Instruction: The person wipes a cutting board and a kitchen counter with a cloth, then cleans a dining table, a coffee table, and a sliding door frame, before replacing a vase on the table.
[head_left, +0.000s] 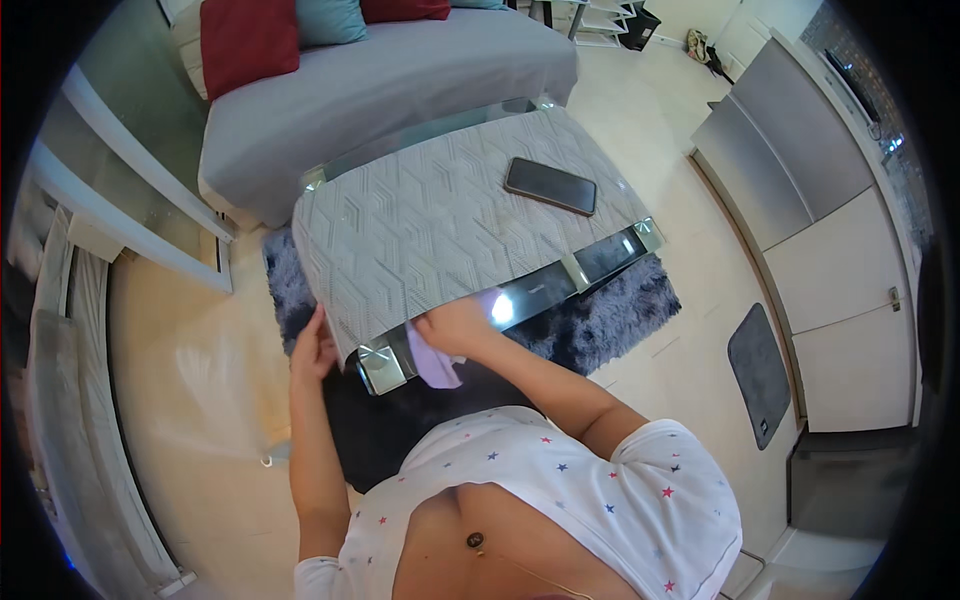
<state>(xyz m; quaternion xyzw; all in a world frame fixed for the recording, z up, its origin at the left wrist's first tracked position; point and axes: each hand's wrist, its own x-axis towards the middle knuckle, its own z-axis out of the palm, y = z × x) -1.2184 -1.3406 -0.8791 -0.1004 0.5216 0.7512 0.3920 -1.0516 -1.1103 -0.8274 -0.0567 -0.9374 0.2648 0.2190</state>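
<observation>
A grey quilted cover with a zigzag pattern lies over a low glass table with silver corner fittings. My left hand is at the table's near left corner, its curled fingers on the edge of the cover. Just right of that corner, my right hand is closed on a lilac cloth, which hangs over the near glass edge. Part of this hand's fingers is hidden by the cloth and cover. A dark smartphone rests on the far right of the cover.
A dark shaggy rug lies under the table. Beyond stands a grey-covered sofa with red and blue cushions. White cabinets line the right side, near a grey floor mat. Glass door frames are at the left.
</observation>
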